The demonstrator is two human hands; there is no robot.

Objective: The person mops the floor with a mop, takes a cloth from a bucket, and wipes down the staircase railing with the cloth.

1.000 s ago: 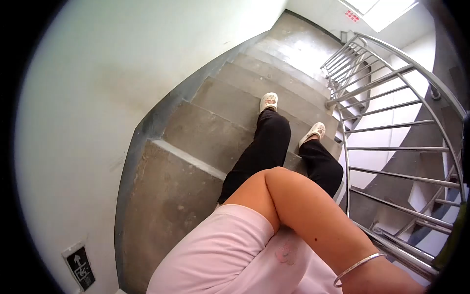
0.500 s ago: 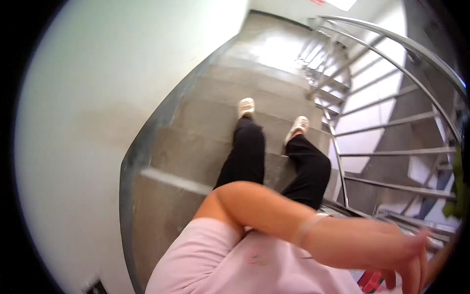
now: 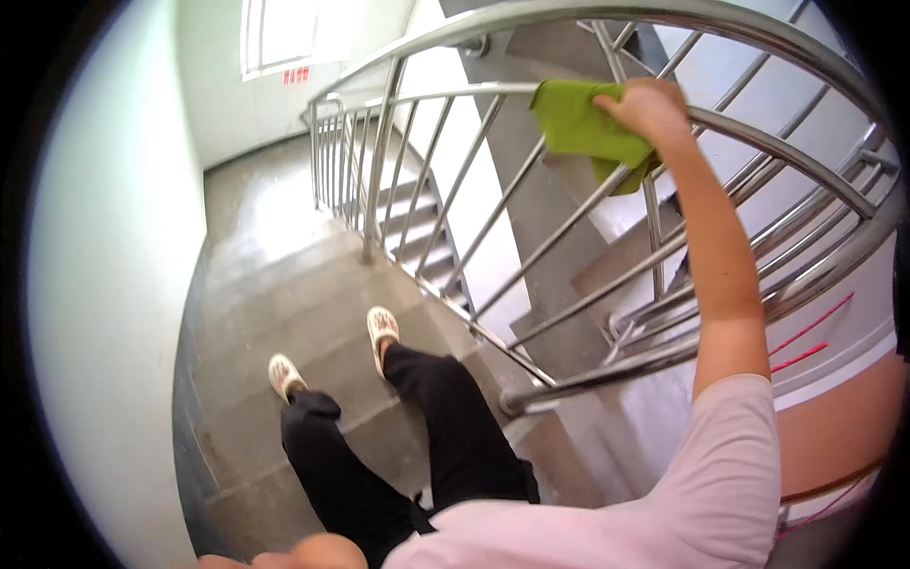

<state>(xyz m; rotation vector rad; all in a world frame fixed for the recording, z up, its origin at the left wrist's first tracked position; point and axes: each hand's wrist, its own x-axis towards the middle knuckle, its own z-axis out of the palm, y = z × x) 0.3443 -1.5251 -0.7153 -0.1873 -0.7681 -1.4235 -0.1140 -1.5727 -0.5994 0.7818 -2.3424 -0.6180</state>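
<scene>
My right hand [image 3: 649,106] is stretched out to the stair railing, its fingers closed around a green cloth [image 3: 583,123]. The cloth lies folded over the second metal rail [image 3: 791,156], just below the thick top handrail [image 3: 559,14], and part of it hangs down in front of the bars. At the bottom edge of the head view shows a small patch of skin of my left arm [image 3: 327,550]; the left hand itself cannot be made out.
Concrete steps [image 3: 294,337] lead down to a landing [image 3: 256,185] under a window [image 3: 294,33]. A pale wall [image 3: 104,284] runs along the left. Another flight [image 3: 417,223] shows through the bars. Red cords [image 3: 806,341] hang at the right.
The view has swung right toward the railing. My left arm, which crossed my body, has dropped almost out of sight. My right hand with the green cloth has come into view on the rail.
</scene>
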